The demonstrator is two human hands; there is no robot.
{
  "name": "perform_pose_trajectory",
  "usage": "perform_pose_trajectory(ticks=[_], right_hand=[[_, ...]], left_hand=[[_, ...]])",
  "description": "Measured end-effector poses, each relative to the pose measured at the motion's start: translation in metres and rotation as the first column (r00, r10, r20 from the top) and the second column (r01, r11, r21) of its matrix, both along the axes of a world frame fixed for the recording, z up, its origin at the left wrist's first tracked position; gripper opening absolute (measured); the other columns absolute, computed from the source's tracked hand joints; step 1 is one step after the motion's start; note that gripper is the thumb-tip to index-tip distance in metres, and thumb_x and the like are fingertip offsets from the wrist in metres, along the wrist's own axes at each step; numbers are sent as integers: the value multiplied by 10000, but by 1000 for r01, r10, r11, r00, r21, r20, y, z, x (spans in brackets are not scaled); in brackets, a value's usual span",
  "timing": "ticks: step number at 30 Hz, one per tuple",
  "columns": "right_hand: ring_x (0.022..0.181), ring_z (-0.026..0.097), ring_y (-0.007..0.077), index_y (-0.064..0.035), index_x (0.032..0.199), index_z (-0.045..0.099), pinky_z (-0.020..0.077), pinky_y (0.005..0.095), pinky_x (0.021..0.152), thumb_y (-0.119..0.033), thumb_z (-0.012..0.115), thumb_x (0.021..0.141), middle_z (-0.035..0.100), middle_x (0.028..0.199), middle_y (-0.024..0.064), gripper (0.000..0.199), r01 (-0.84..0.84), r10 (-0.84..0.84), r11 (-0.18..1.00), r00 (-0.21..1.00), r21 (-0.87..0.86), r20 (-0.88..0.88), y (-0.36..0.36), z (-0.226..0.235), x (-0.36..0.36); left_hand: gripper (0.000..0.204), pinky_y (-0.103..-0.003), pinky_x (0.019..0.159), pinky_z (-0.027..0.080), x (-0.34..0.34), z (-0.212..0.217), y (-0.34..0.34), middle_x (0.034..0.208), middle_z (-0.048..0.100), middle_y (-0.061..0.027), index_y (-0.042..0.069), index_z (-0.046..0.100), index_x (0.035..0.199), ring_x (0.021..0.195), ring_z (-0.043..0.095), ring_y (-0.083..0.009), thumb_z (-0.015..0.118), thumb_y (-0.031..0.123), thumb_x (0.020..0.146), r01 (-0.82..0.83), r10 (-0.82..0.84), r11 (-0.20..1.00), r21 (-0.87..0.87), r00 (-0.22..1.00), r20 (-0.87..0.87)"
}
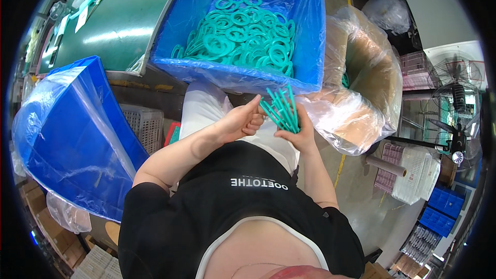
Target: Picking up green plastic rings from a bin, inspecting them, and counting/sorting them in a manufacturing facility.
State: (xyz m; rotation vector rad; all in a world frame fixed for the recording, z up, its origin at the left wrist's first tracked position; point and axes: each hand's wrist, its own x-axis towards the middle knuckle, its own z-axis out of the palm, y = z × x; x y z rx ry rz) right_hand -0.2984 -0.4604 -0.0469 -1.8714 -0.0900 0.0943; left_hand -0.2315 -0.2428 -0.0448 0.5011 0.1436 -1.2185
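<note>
My right hand (299, 130) grips a bunch of flat teal rings (282, 109), seen edge-on and fanned out. Beside their left ends is my left hand (242, 122), its fingers curled in and its thumb raised close to the rings. Whether anything sits inside those curled fingers is hidden. Just beyond both hands stands a large blue bin (310, 36) lined with clear plastic film. A heap of similar teal rings (240, 33) lies inside it.
Left of me leans another film-lined blue bin (77, 139), near a green-topped table (129, 10). On the right stands a cardboard box (380, 67) draped in clear plastic, with a few teal pieces inside. A fan (457, 93) and stacked crates (413, 173) are farther right.
</note>
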Motion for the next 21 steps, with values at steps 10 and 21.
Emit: perform_pose_trajectory(ticks=[10, 21], right_hand=[[867, 594, 142, -14, 1241, 444, 486, 288, 759, -22, 659, 813, 593, 993, 72, 479, 380, -376, 661, 914, 647, -153, -2, 2, -2], [738, 561, 104, -13, 1228, 465, 459, 241, 649, -60, 705, 764, 588, 921, 41, 525, 399, -106, 694, 880, 600, -464, 45, 10, -16]], left_hand=[[202, -192, 458, 202, -21, 5, 31, 605, 316, 76, 61, 564, 954, 511, 253, -22, 411, 193, 944, -89, 5, 952, 292, 961, 277], [242, -171, 511, 259, -30, 12, 43, 774, 502, 68, 85, 570, 1057, 579, 340, -6, 453, 283, 980, -159, 71, 969, 189, 913, 402]])
